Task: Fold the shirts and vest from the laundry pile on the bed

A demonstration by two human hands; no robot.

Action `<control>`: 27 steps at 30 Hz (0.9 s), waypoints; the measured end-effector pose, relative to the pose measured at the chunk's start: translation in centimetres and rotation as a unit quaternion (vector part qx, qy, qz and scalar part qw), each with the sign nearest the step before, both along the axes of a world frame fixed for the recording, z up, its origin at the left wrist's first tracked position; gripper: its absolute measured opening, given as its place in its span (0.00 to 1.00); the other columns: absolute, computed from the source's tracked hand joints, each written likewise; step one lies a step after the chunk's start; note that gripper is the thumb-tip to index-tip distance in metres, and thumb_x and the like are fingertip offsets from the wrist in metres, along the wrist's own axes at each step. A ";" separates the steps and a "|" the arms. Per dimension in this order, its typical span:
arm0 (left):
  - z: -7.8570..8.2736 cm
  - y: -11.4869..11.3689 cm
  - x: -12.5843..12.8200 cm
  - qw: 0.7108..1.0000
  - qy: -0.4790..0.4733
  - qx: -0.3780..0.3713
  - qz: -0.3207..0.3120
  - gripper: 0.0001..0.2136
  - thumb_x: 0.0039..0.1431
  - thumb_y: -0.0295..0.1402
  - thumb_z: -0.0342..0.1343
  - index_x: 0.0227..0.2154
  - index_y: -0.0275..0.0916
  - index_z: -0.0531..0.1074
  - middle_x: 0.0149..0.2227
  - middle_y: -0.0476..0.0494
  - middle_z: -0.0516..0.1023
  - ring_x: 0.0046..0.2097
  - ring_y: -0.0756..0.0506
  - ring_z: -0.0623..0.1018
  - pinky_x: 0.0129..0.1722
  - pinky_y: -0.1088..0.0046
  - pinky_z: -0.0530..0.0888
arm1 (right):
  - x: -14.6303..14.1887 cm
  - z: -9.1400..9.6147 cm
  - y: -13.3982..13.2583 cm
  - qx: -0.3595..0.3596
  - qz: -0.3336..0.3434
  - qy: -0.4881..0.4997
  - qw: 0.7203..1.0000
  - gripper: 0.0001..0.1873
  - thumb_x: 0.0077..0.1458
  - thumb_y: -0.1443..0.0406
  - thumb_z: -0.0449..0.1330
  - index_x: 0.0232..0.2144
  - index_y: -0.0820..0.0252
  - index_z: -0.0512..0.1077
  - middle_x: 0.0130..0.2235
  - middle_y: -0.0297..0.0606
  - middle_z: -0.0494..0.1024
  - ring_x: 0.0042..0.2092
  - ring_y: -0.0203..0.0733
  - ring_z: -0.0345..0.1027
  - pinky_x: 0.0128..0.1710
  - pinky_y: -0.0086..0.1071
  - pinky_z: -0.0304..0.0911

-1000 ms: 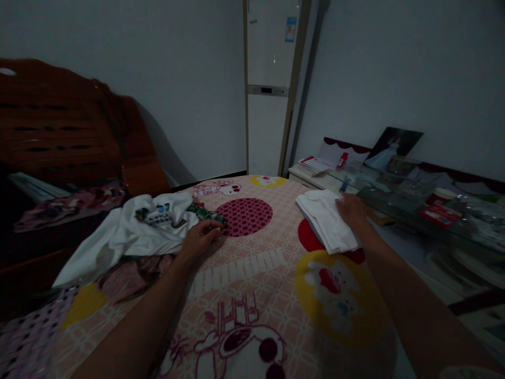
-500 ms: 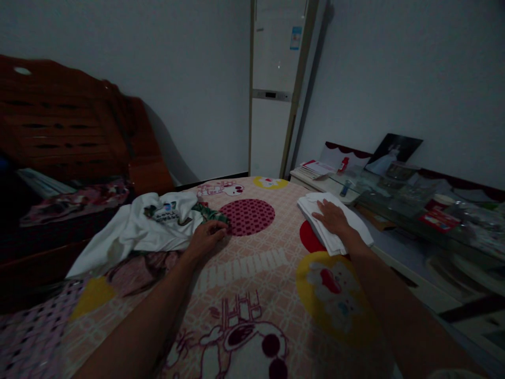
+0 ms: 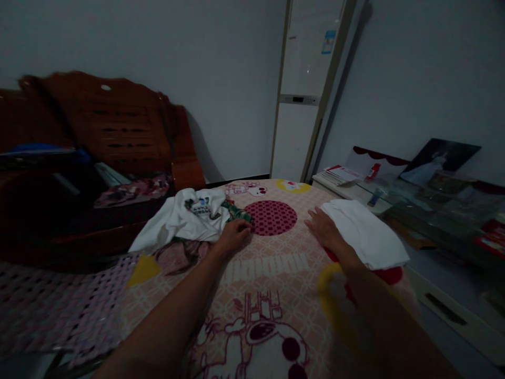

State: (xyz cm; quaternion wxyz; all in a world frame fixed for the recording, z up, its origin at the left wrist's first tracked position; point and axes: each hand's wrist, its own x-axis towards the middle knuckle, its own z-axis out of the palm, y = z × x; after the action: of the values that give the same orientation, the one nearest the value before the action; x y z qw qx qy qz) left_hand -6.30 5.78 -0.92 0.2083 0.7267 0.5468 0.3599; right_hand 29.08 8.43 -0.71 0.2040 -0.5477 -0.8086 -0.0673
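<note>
My left hand is at the right end of the clothes pile, its fingers curled in on the edge of a green patterned garment; the fingertips are partly hidden. Beside that garment lies a crumpled white shirt with dark print and a small blue patch. A dull pink-brown cloth pokes out below the shirt. My right hand is spread over the tablecloth, fingers apart and holding nothing, just left of a folded white garment.
A pink cartoon-print cloth covers the round table. At right stands a glass-topped cabinet with papers and a photo. Behind are a wooden bench and a tall white air conditioner. A woven seat is at lower left.
My right hand has come off the folded white garment and moved to its left side. My left hand stays by the green garment. The view has turned left.
</note>
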 end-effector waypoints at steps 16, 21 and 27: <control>2.7 -0.9 -4.1 0.956 0.284 0.021 0.070 0.17 0.46 0.26 0.58 0.42 0.39 0.77 0.44 0.36 0.79 0.47 0.36 0.77 0.45 0.64 0.72 | -4.0 -6.5 0.3 0.015 0.021 0.004 1.000 0.21 0.63 0.61 0.49 0.53 0.63 0.71 0.58 0.53 0.71 0.61 0.54 0.63 0.61 0.49 0.58; 4.5 -2.1 -6.6 0.920 0.389 -0.033 0.023 0.17 0.34 0.25 0.64 0.34 0.38 0.79 0.41 0.33 0.79 0.46 0.32 0.76 0.45 0.63 0.72 | -4.4 -6.0 0.1 0.016 0.025 0.005 1.000 0.21 0.63 0.60 0.49 0.53 0.63 0.71 0.57 0.52 0.72 0.59 0.54 0.65 0.59 0.50 0.60; 4.9 -2.1 -6.5 0.922 0.374 -0.021 0.094 0.05 0.42 0.22 0.58 0.25 0.34 0.76 0.35 0.30 0.78 0.43 0.33 0.77 0.43 0.61 0.70 | -4.1 -6.0 0.2 0.017 0.035 0.018 0.999 0.21 0.62 0.61 0.50 0.52 0.63 0.72 0.56 0.52 0.73 0.59 0.54 0.65 0.60 0.48 0.59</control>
State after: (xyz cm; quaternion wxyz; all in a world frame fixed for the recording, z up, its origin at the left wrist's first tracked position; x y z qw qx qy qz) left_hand -12.83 3.66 4.02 -0.0311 0.7493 0.6580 0.0685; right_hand 24.97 8.61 -6.73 0.2296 -0.5164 -0.8225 -0.0638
